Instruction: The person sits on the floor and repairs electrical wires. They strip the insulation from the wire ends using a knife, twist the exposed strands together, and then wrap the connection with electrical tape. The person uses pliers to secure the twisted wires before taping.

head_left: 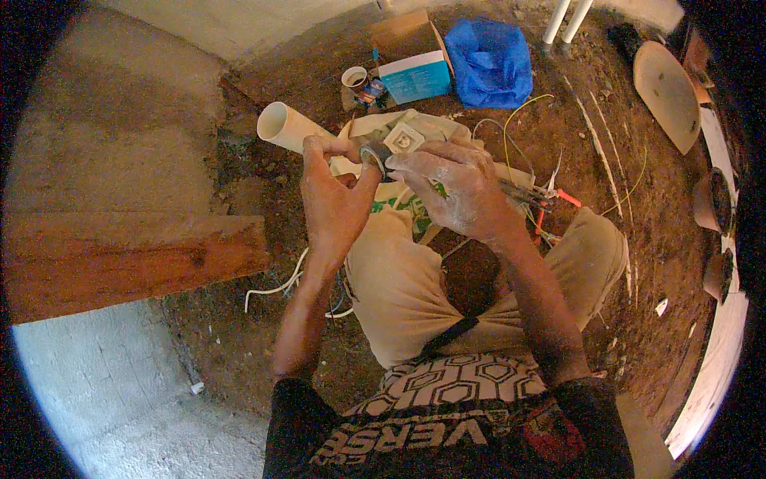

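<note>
My left hand point(339, 188) is closed in front of my lap, its thumb and forefinger on a small dark ring-shaped piece point(373, 156); its exact kind does not show clearly. Fingertips of my right hand point(459, 188) pinch at the right side of this same piece, and pale dust coats that hand. A cream plastic pipe point(294, 128) slants out to the left beyond my left fingers, its open end facing up-left; whether they touch it is hidden. Just past the ring piece lies a square, pale fitting point(404, 138) with a round centre.
An open blue-and-white cardboard box point(415, 78), a blue plastic bag point(488, 64) and a small cup point(354, 77) stand on the dirt floor ahead. Orange-handled pliers point(568, 198) and loose wires lie by my right knee. A wooden beam point(136, 259) juts in from the left.
</note>
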`<state>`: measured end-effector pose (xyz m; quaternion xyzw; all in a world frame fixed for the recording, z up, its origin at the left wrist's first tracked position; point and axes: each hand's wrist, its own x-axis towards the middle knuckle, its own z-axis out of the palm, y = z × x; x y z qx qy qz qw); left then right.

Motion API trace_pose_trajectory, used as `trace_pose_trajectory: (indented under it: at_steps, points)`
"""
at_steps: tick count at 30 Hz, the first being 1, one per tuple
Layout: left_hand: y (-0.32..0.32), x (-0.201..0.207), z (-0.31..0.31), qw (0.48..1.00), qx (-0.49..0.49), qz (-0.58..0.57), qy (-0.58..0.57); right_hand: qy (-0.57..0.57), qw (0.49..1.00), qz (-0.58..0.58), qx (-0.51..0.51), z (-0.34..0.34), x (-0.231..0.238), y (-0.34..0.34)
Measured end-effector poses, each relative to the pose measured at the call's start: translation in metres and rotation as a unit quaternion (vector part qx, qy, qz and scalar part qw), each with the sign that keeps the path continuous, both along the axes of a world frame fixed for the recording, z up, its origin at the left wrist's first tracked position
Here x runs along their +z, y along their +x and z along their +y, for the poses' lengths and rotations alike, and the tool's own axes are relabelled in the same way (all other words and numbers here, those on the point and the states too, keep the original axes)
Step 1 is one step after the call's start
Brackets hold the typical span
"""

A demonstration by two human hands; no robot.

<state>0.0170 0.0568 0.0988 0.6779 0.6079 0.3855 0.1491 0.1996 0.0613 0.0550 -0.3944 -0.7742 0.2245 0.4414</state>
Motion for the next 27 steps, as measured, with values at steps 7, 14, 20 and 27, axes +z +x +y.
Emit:
trace_pose_trajectory:
  at_steps: [7,14,20,27]
  points:
    - [0.001,0.005,-0.012,0.987,-0.139,0.03,0.079,0.092,0.993,-0.077,-0.02,0.007,-0.006,0.003]
    - [-0.004,0.004,-0.013,0.984,-0.159,0.064,0.041,0.01,0.997,-0.053,0.048,-0.001,0.005,0.012]
    - [-0.002,0.003,-0.006,0.988,-0.139,0.05,0.053,0.04,0.998,-0.022,-0.036,-0.017,0.002,-0.005]
    - [0.005,0.0,-0.009,0.991,-0.115,0.04,0.056,0.075,0.978,0.003,-0.195,-0.038,-0.01,-0.036]
